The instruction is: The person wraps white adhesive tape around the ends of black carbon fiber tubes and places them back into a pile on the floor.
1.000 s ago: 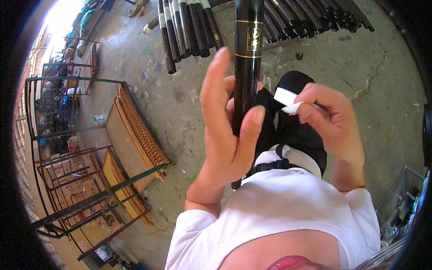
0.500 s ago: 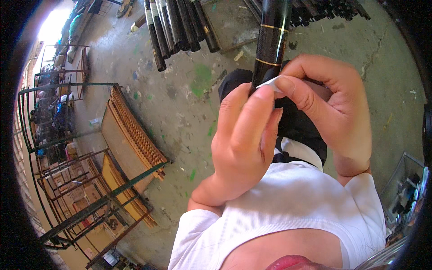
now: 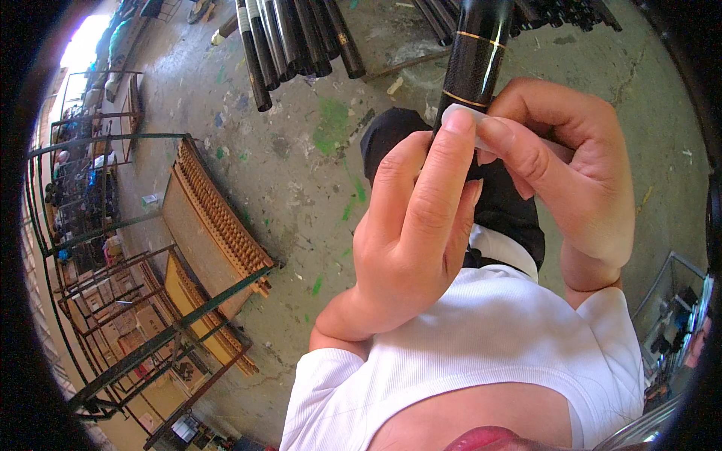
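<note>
A glossy black tube (image 3: 475,64) with thin gold rings comes down from the top edge toward me; its near end is hidden behind my fingers. My left hand (image 3: 410,225) is closed around that near end, its index fingertip pressing a thin white strip (image 3: 478,116) against the tube. Thumb and bent fingers of my right hand (image 3: 568,158) pinch the same strip, just right of the left fingertip. Whether the strip is tape or paper I cannot tell.
Several black tubes (image 3: 297,45) lie in a bundle at the far left, more (image 3: 560,13) at the far right. A metal-framed rack (image 3: 226,297) with brown ridged boards (image 3: 218,207) stands at left. A framed bin (image 3: 669,308) is at lower right, above a paint-spotted floor (image 3: 316,203).
The tube and both hands have shifted slightly right in view. My left index finger has straightened and moved up over the white strip, which lies flatter against the tube.
</note>
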Tool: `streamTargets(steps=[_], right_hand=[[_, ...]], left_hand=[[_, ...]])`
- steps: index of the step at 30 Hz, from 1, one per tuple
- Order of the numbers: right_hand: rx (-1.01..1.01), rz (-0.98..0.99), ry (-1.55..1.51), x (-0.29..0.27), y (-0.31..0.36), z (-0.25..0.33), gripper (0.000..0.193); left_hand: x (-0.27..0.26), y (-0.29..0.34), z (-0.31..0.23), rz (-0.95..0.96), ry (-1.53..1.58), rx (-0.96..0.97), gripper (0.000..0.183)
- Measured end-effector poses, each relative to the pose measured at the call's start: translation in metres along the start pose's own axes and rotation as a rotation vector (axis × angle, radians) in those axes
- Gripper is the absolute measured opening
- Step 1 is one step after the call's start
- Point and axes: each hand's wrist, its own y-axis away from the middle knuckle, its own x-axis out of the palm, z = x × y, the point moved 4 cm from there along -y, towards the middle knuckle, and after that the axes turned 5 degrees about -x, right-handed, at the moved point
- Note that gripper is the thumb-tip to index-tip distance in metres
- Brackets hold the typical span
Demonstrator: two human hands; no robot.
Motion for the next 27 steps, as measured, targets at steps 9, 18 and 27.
streamTargets(steps=[9, 18, 27], right_hand=[[-0.001, 0.005, -0.039, -0.0033, 0.0032, -0.0017, 0.02], [-0.062, -0.012, -0.033, -0.0083, 0.0062, -0.0005, 0.02], [-0.011, -0.001, -0.063, -0.0069, 0.0056, -0.0032, 0.021]], left_hand=[[0.001, 0.0014, -0.0004, 0.037, 0.066, 0.025, 0.057], [0.0039, 0.0007, -0.0029, 0.061, 0.105, 0.028, 0.057], [0.0025, 0.0008, -0.0031, 0.07, 0.041, 0.027, 0.057]])
